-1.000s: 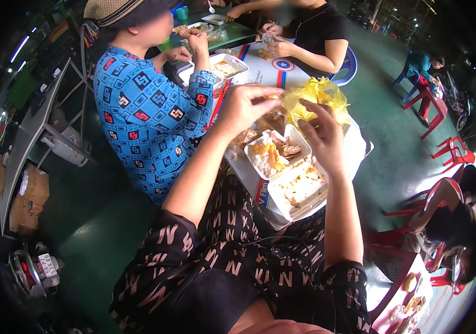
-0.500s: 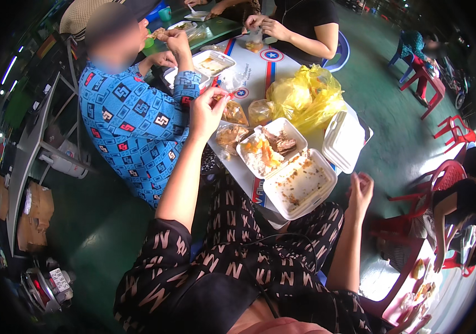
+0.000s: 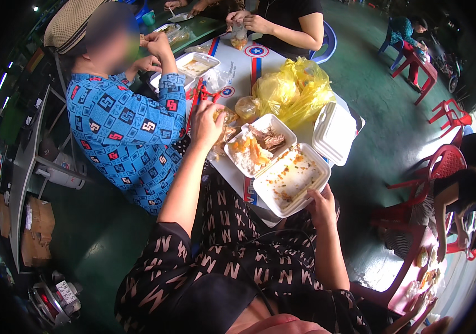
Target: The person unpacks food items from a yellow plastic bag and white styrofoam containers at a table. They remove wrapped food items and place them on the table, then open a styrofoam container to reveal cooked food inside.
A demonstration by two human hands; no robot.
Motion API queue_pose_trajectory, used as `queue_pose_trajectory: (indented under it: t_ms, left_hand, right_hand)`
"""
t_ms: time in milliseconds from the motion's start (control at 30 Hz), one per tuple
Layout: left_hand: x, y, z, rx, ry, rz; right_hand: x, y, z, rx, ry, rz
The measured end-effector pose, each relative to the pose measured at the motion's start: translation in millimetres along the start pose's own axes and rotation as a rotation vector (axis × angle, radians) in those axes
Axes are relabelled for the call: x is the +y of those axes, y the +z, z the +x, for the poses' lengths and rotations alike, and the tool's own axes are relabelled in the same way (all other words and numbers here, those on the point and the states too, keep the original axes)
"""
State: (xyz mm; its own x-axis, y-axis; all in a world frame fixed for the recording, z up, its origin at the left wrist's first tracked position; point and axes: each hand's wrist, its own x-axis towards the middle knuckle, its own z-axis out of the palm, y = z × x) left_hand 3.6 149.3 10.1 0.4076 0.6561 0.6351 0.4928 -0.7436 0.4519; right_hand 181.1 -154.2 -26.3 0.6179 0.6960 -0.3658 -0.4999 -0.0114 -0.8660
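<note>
A white foam food box [image 3: 303, 195] lies open before me at the table's near edge. Rice [image 3: 243, 162] with orange topping and pieces of brown meat [image 3: 269, 139] fill its far half. Sauce and crumbs smear the near half. My right hand [image 3: 322, 209] grips that half's right rim, thumb on the edge. My left hand [image 3: 207, 125] is closed over the clear bags of food left of the box, fingers curled. A thin red thing [image 3: 211, 96] shows at its fingertips; its kind is unclear. Beside the hand sits a small knotted clear bag [image 3: 247, 107].
Yellow plastic bags [image 3: 293, 89] are heaped beyond the box, with a closed white foam box [image 3: 333, 133] to their right. At left a person in a blue patterned shirt [image 3: 121, 122] eats by another open box [image 3: 198, 64]. Across the table, a person in black handles a clear bag [image 3: 239, 38].
My right hand has moved left from beside the table onto the foam box's rim. My left hand has come down and nearer, over the food bags. The view has shifted slightly.
</note>
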Motion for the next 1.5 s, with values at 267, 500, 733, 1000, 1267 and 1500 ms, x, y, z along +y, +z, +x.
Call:
queue_pose_trajectory:
  t_ms: [267,500,733,1000,1267,1500]
  left_hand:
    - [24,19,-7,-0.517,0.052,0.289]
    - [33,17,3,-0.765,-0.289,0.082]
    - [33,10,7,-0.771,-0.346,0.054]
    - [-7,27,11,-0.742,-0.48,-0.3]
    - [13,22,-7,-0.753,-0.397,-0.462]
    - [22,21,-40,-0.676,-0.901,-1.244]
  right_hand:
    - [-23,11,-10,0.004,-0.036,-0.013]
    - [-44,30,-16,0.022,-0.034,-0.006]
    - [-53,80,-3,-0.189,-0.122,0.004]
    - [11,96,45,0.13,-0.365,-0.509]
    - [29,94,61,0.077,-0.282,-0.353]
    - [-3,86,42,-0.151,0.038,-0.04]
